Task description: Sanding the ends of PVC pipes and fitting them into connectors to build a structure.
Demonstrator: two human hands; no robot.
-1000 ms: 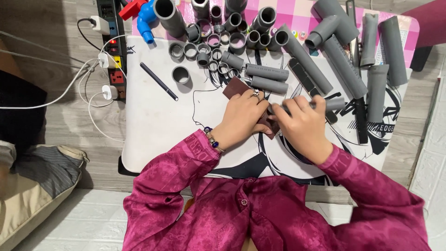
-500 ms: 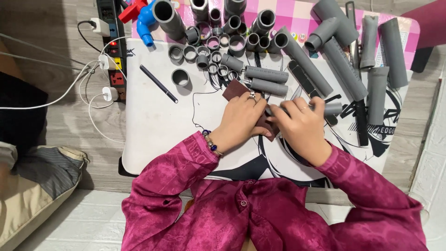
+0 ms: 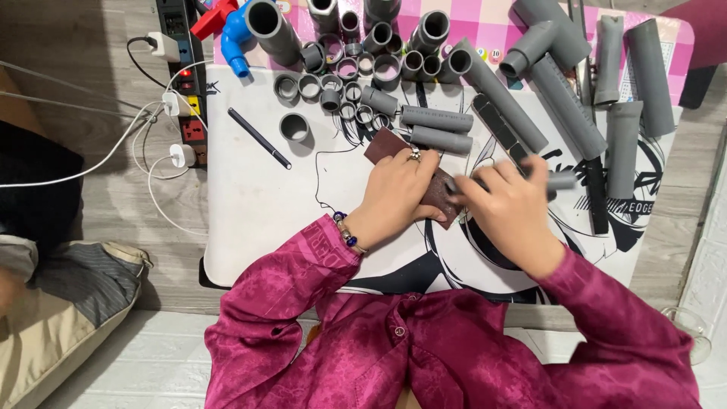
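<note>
My left hand (image 3: 397, 193) lies flat on a dark brown sheet of sandpaper (image 3: 385, 144) and pins it to the white printed mat (image 3: 250, 220). A ring and a beaded bracelet are on that hand. My right hand (image 3: 511, 208) grips a short grey pipe piece (image 3: 562, 180), whose near end rests against the sandpaper's right edge. Both sleeves are magenta.
Many grey pipes (image 3: 572, 113) and short ring-shaped couplings (image 3: 294, 127) are spread over the far half of the mat. A black pen (image 3: 259, 138) lies at the left. A blue elbow fitting (image 3: 236, 34), a red part (image 3: 213, 17) and a power strip (image 3: 185, 83) with cables sit far left.
My right hand has slid to the right with the pipe piece, away from my left hand. My left hand stays on the sandpaper.
</note>
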